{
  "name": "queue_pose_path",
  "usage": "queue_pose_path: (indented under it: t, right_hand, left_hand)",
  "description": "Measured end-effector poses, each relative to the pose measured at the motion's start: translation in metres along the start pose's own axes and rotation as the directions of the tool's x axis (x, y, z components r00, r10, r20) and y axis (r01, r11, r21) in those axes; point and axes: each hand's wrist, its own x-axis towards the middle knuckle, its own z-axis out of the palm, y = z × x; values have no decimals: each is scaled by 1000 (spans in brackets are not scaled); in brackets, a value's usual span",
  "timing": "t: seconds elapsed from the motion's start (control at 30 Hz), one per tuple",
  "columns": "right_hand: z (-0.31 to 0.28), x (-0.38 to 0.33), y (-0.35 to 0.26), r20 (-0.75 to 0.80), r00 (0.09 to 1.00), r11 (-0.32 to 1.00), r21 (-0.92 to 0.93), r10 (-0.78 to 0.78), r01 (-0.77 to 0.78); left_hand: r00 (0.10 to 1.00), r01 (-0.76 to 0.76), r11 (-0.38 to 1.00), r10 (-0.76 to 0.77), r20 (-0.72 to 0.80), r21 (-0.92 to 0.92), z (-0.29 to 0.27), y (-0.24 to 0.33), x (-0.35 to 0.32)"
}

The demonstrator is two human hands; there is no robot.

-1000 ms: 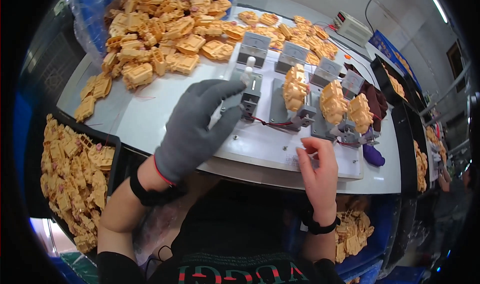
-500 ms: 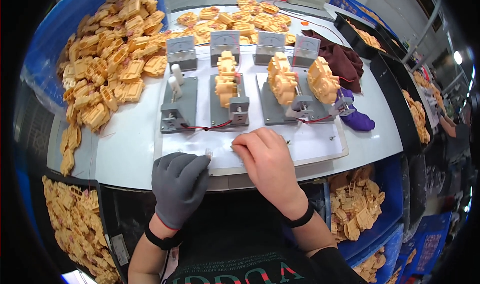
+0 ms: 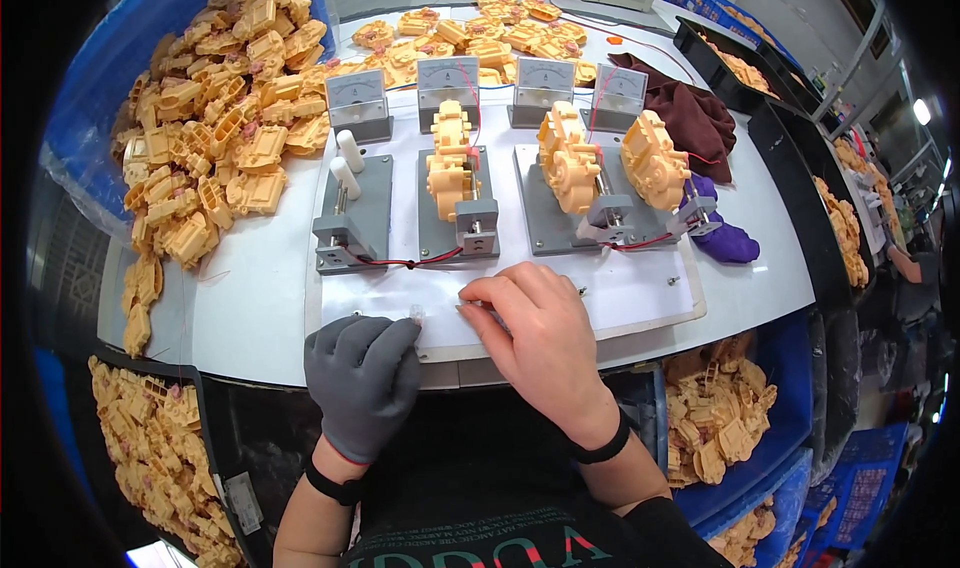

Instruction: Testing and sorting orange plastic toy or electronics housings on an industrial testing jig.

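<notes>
Bench station, seen from beside the seated person.

1. Left hand: in a grey knit glove, resting at the near edge of the white board. Fingers curled in a narrow pinch on a small clear piece at the fingertips; too small to tell what it is.
2. Right hand: bare, black band at the wrist, lying palm down on the white board just beside the left hand. Fingers bent close together with the tips on the board; whether they hold anything cannot be told.
3. 4 grey test fixtures in a row on the board beyond the hands. The leftmost fixture carries 2 white pegs and no part. The second fixture holds a yellow plastic gearbox. The 2 fixtures to the right hold larger yellow housings.
4. 4 analogue panel meters standing upright behind the fixtures, 1 per fixture.
5. Red wires running along the front of the fixtures.
6. Heap of yellow moulded parts on the table to the left, more at the far side.
7. Dark red cloth and purple glove at the right.
8. Black bin of yellow parts below the table edge, left.
</notes>
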Motion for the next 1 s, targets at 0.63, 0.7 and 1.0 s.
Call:
queue_pose_path:
  t: [0.63, 0.7, 1.0]
  right_hand:
    - [0, 0, -3, -29, 1000, 1000, -24, -3, 2]
    - [-1, 0, -3, -28, 1000, 1000, -25, -8, 8]
    - [-3, 0, -3, -13, 1000, 1000, 4, -13, 13]
  left_hand:
    - [1000, 20, 999, -19, 15, -44, -5, 3, 2]
    - [1000, 22, 999, -21, 16, -46, -5, 3, 2]
    - [1000, 25, 1000, -25, 7, -3, -3, 2, 1]
